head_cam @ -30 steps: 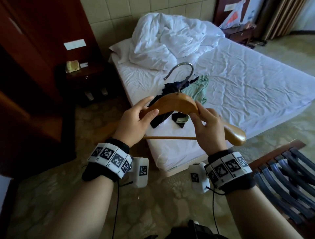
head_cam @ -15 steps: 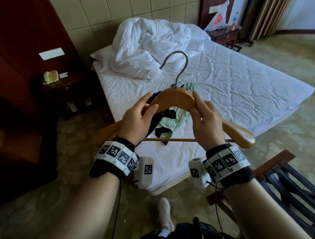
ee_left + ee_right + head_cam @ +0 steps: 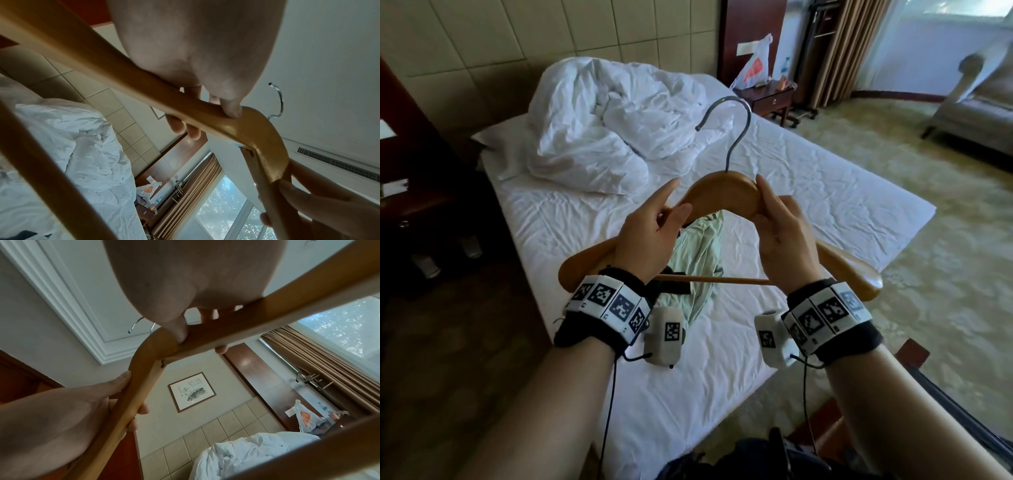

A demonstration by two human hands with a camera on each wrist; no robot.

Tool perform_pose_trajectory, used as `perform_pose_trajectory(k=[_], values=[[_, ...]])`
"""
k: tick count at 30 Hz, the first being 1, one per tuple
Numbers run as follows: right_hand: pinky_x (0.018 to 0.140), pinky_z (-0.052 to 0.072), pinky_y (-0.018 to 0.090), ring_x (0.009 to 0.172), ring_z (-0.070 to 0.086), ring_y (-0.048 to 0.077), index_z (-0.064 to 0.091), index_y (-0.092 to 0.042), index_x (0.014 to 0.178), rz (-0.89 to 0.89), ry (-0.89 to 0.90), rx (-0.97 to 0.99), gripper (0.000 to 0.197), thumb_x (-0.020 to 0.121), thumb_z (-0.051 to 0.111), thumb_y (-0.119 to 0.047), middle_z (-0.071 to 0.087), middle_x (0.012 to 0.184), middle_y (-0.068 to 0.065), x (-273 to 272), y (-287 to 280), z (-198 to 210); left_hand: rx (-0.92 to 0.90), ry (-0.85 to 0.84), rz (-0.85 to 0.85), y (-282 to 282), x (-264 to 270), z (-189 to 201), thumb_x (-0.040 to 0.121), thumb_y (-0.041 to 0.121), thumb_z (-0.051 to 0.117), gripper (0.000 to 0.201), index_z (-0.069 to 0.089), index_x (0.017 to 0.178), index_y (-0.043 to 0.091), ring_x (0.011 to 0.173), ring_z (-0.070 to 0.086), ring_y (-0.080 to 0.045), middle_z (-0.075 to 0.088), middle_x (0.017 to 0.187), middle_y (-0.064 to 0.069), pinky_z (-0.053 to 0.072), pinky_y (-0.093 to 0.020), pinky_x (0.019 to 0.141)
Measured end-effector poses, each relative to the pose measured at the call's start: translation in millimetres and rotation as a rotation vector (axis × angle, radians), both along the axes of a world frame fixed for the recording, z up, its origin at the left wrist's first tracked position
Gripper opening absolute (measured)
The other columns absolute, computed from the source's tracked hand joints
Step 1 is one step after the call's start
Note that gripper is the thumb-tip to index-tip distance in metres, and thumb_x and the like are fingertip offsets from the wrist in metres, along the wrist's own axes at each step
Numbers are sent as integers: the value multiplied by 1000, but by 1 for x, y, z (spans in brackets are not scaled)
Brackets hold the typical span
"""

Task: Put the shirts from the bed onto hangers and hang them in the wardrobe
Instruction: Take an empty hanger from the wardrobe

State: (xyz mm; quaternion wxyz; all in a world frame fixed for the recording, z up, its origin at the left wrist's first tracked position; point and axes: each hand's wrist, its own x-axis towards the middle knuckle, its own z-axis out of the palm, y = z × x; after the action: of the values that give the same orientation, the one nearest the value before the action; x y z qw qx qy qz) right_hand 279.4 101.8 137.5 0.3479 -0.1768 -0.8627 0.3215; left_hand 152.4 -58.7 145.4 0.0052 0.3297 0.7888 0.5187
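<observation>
A crumpled white duvet [image 3: 599,137] lies heaped at the head of the white-sheeted bed [image 3: 825,205]. The left hand [image 3: 647,236] pinches the left arm of a curved wooden hanger with a metal hook [image 3: 722,192], thumb on top and fingers curled underneath. A pale green shirt [image 3: 698,253] lies crumpled on the sheet below the raised hanger. The right hand [image 3: 784,236] pinches the hanger's right arm likewise.

Tiled wall [image 3: 482,51], patterned carpet [image 3: 945,240], curtained window [image 3: 339,318].

Glossy smooth wooden hanger [image 3: 722,195] with shiny metal hook [image 3: 736,130]; crumpled white cloth duvet [image 3: 599,130].
</observation>
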Motion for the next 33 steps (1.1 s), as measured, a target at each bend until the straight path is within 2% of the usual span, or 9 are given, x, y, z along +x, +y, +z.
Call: perform_pose_trajectory(k=[6,12,15,17,20,23,25,30,33], values=[[86,41,38,91,51,23,40,-27,145,5,-18,-15,55,91,44,-21,46,101,-4,-43,39,0,8,-19,-5,41,-45,-2,97,33,55,45,48,141,27,70,55,9,59,77,11,40,-3,69],[95,40,53,91,47,17,34,-28,148,51,-11,-4,57,93,44,-17,45,100,-4,-83,92,3,11,-18,42,89,-79,1,97,35,55,45,48,141,27,70,55,-1,59,79,12,45,-22,75],[96,39,54,91,44,14,31,-28,149,84,-1,-10,58,93,42,-17,44,101,-4,-105,134,-2,4,9,82,128,-94,0,97,35,55,45,48,141,28,70,55,1,59,78,13,45,-22,75],[94,40,51,90,45,16,31,-28,149,118,8,-11,57,94,42,-17,44,102,-3,-119,170,-7,9,12,108,161,-103,-4,97,35,55,45,48,140,27,70,55,1,59,77,14,44,-21,75],[88,39,39,91,48,21,32,-29,149,154,-37,-29,55,97,45,-13,43,101,-2,-135,236,-15,-1,-32,140,223,-114,-14,96,35,55,46,48,140,25,75,57,-4,60,80,11,46,-23,78],[84,33,27,92,47,17,34,-30,148,172,-88,-44,56,97,50,-11,43,103,-4,-147,301,-21,-30,-81,162,284,-122,-22,96,35,56,46,48,140,24,75,58,3,62,81,12,45,-16,76],[84,32,23,92,46,14,35,-30,148,203,-119,-61,55,97,52,-15,44,103,-5,-161,331,-25,-47,-113,191,311,-129,-27,96,35,56,46,49,140,24,73,57,6,62,80,12,43,-13,75],[85,30,18,97,45,10,32,-28,149,454,-178,-116,56,97,54,-23,43,110,-6,-207,337,-38,-117,-176,369,305,-138,-40,95,35,57,47,49,140,24,78,57,8,60,85,14,40,-4,72],[85,32,19,101,50,12,36,-27,148,629,-204,-174,55,96,56,-22,45,112,-6,-233,304,-49,-202,-231,484,274,-135,-49,93,35,60,50,47,141,29,85,58,0,61,91,13,39,-2,72]])
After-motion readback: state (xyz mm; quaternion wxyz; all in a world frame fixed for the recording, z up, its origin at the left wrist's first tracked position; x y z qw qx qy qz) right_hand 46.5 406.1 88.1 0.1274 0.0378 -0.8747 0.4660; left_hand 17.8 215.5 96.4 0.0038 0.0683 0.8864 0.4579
